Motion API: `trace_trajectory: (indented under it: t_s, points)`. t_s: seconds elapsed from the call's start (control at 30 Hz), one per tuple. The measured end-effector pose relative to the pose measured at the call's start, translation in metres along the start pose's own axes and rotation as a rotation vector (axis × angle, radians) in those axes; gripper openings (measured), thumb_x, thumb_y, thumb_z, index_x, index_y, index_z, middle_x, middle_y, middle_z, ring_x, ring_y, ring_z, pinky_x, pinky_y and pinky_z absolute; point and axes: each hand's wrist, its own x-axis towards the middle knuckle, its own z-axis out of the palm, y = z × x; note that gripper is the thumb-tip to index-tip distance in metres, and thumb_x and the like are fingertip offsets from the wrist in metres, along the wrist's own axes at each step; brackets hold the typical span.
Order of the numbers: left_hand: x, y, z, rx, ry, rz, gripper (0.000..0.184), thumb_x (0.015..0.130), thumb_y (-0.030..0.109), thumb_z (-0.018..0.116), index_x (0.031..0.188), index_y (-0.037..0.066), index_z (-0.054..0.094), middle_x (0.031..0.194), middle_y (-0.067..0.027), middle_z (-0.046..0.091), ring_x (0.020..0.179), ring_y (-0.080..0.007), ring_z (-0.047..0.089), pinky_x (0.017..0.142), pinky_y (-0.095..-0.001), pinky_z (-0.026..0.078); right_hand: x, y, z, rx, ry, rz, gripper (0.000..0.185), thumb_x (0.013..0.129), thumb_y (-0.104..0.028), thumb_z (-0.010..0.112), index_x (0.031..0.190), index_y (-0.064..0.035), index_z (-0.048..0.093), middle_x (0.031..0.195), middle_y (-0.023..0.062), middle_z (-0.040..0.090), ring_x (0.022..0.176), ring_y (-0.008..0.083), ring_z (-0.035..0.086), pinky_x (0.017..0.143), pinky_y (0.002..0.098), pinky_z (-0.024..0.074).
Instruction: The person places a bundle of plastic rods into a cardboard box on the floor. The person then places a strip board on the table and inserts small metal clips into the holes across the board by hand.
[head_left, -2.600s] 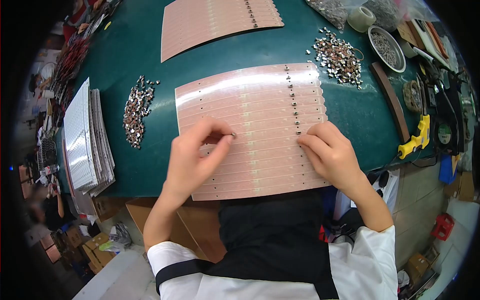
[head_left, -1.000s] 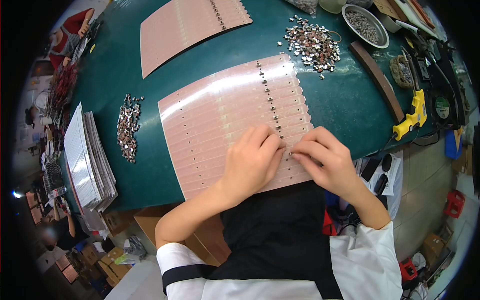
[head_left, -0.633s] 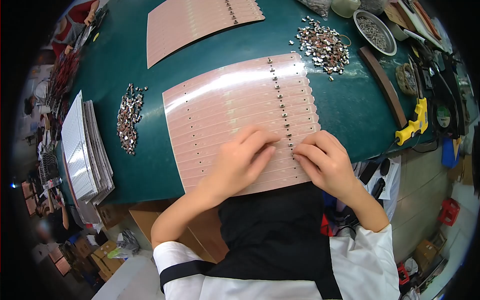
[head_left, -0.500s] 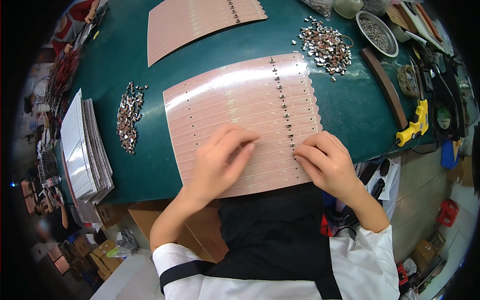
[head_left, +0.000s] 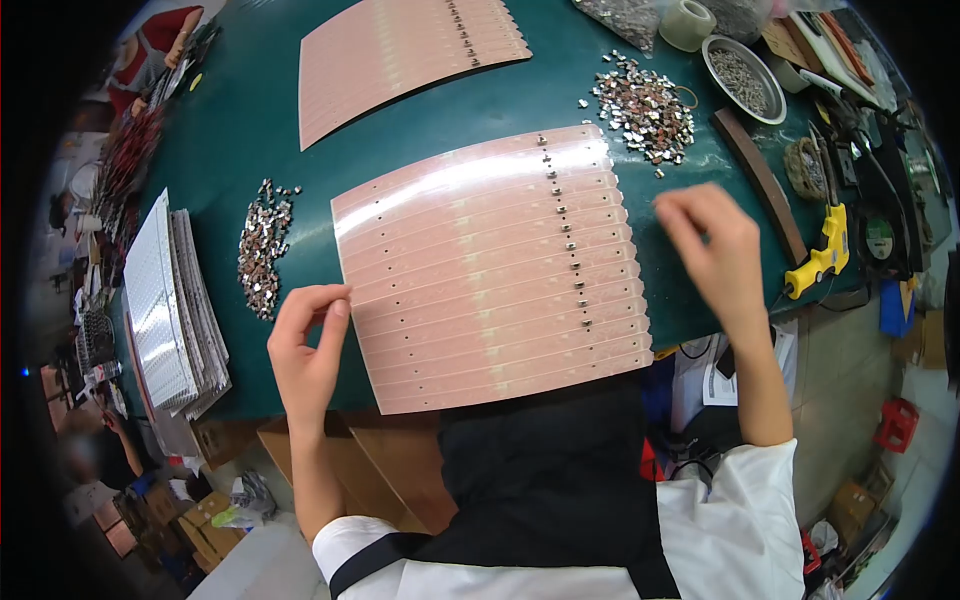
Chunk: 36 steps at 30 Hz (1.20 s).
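Note:
A pink strip-marked sheet [head_left: 480, 280] lies on the green table, with a column of small metal clips [head_left: 570, 246] near its right side. My left hand [head_left: 310, 335] is at the sheet's left edge, thumb and index finger slightly apart, with nothing visible between them. Off the sheet's right edge, my right hand [head_left: 712, 240] hovers over the table, fingers stretched out loosely and no part visible in them. It is below a pile of small metal pieces [head_left: 645, 108]. Another such pile [head_left: 264, 245] lies above my left hand.
A second pink sheet [head_left: 400, 60] lies at the back. Stacked metal plates [head_left: 165, 310] stand at left. On the right are a metal bowl [head_left: 740, 78], a curved brown bar [head_left: 762, 185] and a yellow glue gun [head_left: 825, 255]. A person in red [head_left: 160, 45] is at the far left.
Both hands have left the middle and lower right of the sheet. My left hand moved left to its edge; my right hand moved up and right, uncovering the lower clips.

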Motion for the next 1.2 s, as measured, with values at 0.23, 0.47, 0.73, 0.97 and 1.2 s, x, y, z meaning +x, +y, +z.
trace_trajectory:
  t_s: [0.23,0.47,0.73,0.97,1.2]
  points:
    - [0.015,-0.038,-0.037,0.141,0.18,-0.014,0.012,0.093,0.008,0.065,0.101,0.001,0.07,0.09,-0.0057,0.066,0.078,-0.011,0.062,0.071,-0.0235,0.049,0.018,0.027,0.03,-0.436,0.059,-0.108,0.01,0.089,-0.012,0.066,0.091,-0.0036,0.062,0.088,0.0123,0.057,0.086,0.0322,0.06,0.075,0.0424,0.0494]
    - [0.051,-0.052,-0.043,0.483,0.197,0.068,0.013,0.088,0.007,0.066,0.1,0.005,0.07,0.089,-0.0083,0.066,0.074,-0.0191,0.065,0.069,-0.03,0.051,0.009,0.007,0.017,-0.079,-0.04,0.017,0.007,0.088,0.0,0.065,0.094,0.0008,0.061,0.088,0.0097,0.06,0.074,0.0204,0.062,0.069,0.0304,0.0503]
    - [0.072,-0.065,-0.032,0.877,0.143,0.011,0.009,0.092,0.018,0.062,0.096,0.011,0.064,0.098,-0.01,0.064,0.092,-0.0325,0.064,0.075,-0.0454,0.053,-0.044,-0.035,-0.001,0.343,-0.246,0.116,0.012,0.083,0.005,0.069,0.094,0.0018,0.066,0.088,0.0095,0.065,0.074,0.0154,0.063,0.066,0.0261,0.0515]
    - [0.074,-0.08,-0.04,0.66,0.127,0.044,0.012,0.088,0.013,0.066,0.096,0.003,0.066,0.09,-0.0079,0.061,0.073,-0.0189,0.061,0.071,-0.0331,0.051,-0.069,-0.038,0.024,0.217,-0.19,-0.139,0.019,0.074,0.002,0.075,0.09,-0.0024,0.066,0.087,0.0082,0.058,0.079,0.0254,0.058,0.069,0.0353,0.045]
    - [0.076,-0.081,-0.04,0.638,0.118,0.009,0.015,0.086,0.015,0.068,0.096,0.002,0.068,0.091,-0.0076,0.063,0.072,-0.0184,0.059,0.071,-0.0326,0.05,-0.072,-0.037,0.026,0.174,-0.215,-0.217,0.02,0.072,-0.001,0.075,0.089,-0.006,0.066,0.087,0.0052,0.059,0.08,0.0232,0.057,0.069,0.0343,0.0389]
